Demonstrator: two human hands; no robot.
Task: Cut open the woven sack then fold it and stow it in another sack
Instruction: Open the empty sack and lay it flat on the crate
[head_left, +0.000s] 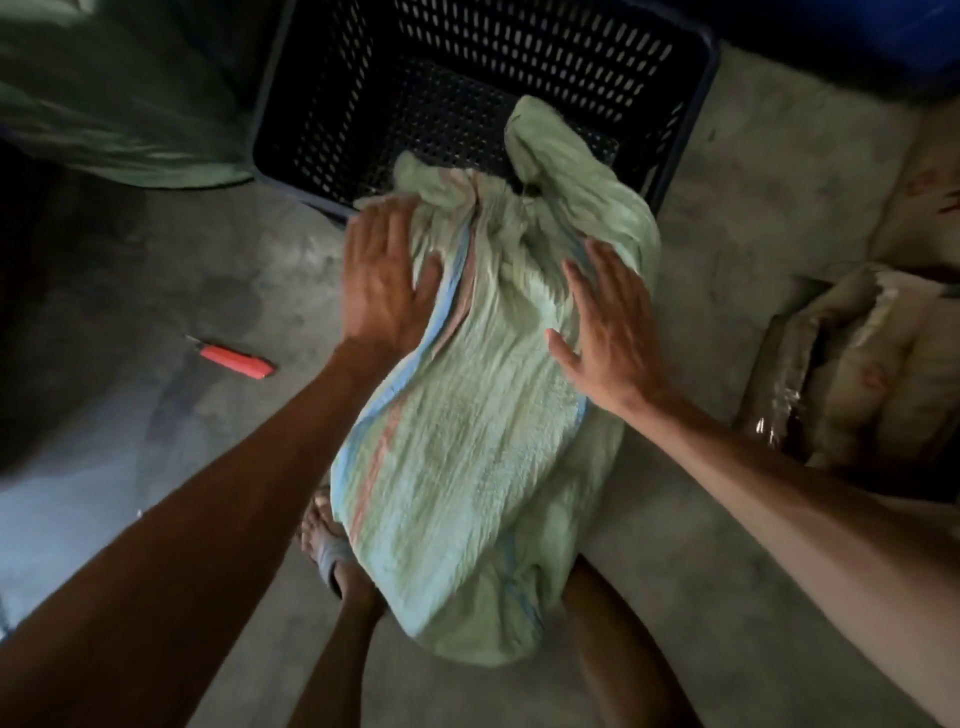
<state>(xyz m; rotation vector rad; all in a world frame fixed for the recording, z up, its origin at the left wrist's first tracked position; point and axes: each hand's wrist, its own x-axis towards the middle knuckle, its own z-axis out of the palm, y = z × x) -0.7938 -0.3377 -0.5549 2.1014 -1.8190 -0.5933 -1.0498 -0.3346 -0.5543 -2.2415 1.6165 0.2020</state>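
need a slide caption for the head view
Both hands, left and right, press flat on a stuffed green woven sack before a black crate; red cutter on floor.

No text, label, brand or number can be read here. The green woven sack (467, 415) bears only blue and orange stripes along one edge. A pale sack (930, 192) at the right edge of the view carries reddish marks, which are cut off and too blurred to make out.
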